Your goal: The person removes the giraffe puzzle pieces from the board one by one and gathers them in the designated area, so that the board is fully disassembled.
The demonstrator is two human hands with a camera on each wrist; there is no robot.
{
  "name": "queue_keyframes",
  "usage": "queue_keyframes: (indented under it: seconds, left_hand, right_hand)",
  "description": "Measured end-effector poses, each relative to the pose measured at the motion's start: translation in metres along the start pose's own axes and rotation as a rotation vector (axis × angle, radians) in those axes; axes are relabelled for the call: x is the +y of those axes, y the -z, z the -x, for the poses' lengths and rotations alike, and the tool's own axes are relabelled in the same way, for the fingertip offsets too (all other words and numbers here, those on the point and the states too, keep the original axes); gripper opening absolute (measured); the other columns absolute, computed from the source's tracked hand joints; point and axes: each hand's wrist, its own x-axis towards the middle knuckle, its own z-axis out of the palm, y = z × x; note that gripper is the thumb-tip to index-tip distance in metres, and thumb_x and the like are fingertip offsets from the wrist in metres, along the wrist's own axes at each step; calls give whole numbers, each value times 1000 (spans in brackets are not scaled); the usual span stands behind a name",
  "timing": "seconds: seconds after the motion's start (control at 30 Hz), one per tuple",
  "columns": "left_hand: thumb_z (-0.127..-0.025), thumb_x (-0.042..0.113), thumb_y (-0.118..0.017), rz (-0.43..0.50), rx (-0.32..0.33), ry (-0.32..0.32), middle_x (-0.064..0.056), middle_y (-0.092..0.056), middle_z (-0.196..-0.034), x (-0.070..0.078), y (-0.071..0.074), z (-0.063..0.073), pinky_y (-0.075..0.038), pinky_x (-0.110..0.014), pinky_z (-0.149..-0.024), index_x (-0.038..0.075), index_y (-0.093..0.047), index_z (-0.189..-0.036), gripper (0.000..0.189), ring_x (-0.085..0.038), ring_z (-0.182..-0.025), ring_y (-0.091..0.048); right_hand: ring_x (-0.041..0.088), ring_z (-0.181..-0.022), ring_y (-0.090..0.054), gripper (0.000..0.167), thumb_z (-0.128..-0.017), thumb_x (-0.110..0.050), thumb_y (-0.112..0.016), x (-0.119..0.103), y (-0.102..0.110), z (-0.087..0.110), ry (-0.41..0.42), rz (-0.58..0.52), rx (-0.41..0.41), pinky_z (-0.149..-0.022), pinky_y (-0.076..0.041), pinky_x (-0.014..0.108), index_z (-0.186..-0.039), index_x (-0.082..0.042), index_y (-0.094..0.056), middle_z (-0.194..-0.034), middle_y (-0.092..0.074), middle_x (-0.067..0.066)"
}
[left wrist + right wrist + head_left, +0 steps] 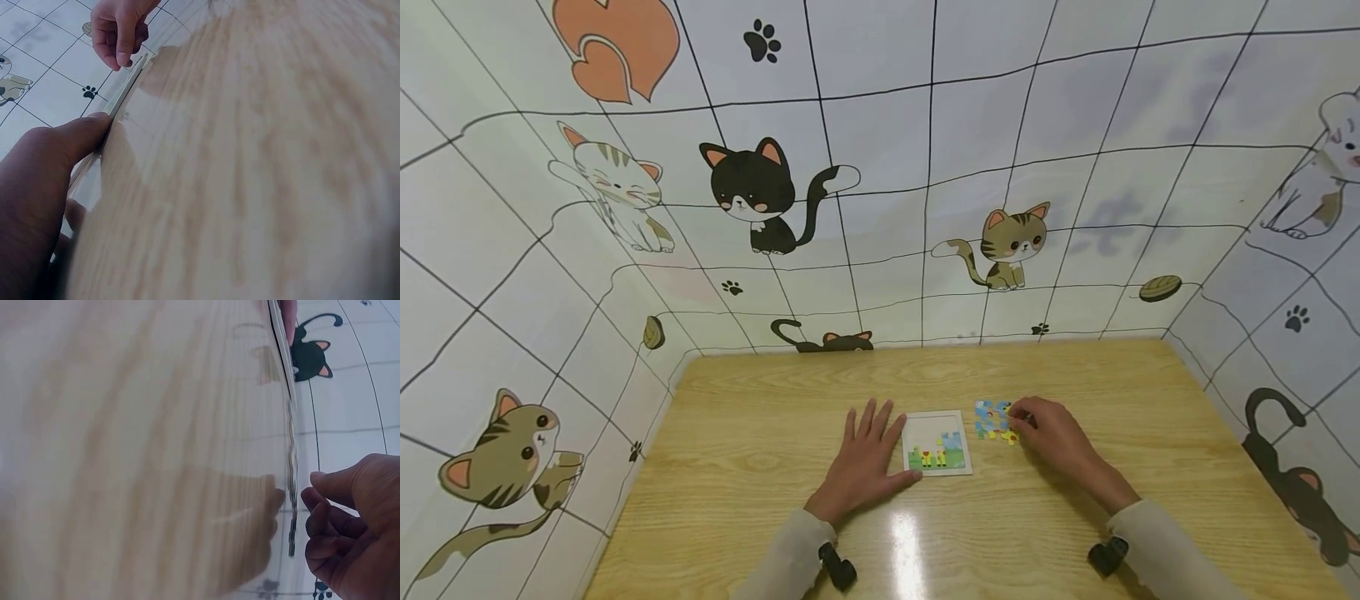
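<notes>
A square jigsaw tray [934, 414] with a pale rim lies on the table, its lower part and right side filled with pieces showing green grass and yellow and red shapes. My left hand [867, 458] lies spread along the tray's left side, fingers straight, thumb at its lower left corner; the left wrist view shows that thumb [87, 134] at the rim. To the tray's right are several loose jigsaw pieces [985, 429] in blue, yellow and green. Over their right end is my right hand [1056, 433], fingers bent. In the right wrist view a small gap shows between its thumb [337, 484] and index finger, no piece visible between them.
The wooden table [760, 425] reaches back to a white wall [880, 208] with a black grid and printed cats. More of this printed wall stands at the left and right sides. Light glares off the tabletop [906, 550] below the tray.
</notes>
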Motion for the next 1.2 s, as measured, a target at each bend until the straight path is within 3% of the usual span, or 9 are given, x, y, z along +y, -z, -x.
queue_keyframes:
  seconds: [0.4,0.73,1.0,1.2]
  left_hand:
    - [-101,86,-42,3,13,-5,-10,-14,-185,0,-1,1,0,-65,-134,20,-29,-177,102,-36,-171,-1]
    - [-100,88,-42,11,48,-20,-11,-18,-184,-1,-3,1,-5,-69,-132,19,-32,-176,103,-39,-171,-7]
    - [-100,87,-42,6,50,-21,-12,-20,-184,0,-3,1,-6,-69,-132,19,-32,-175,102,-40,-170,-8]
    - [-101,86,-41,1,20,-4,-10,-16,-185,1,1,1,-4,-67,-133,20,-29,-177,101,-38,-171,-4]
  right_hand:
    - [3,-74,-52,3,-102,-12,-80,-26,-14,2,85,-29,-54,-67,-49,29,-104,-10,-79,-89,-67,-11]
    - [3,-79,-54,12,-100,-7,-81,-38,-24,3,108,-79,-96,-71,-51,28,-111,-10,-80,-95,-70,-9]
    - [4,-83,-59,23,-102,-5,-79,-40,-34,2,189,-294,-147,-73,-55,26,-123,2,-76,-97,-70,-4]
    - [3,-85,-64,26,-102,-7,-79,-40,-38,0,181,-302,-170,-75,-58,27,-125,3,-75,-97,-73,-4]
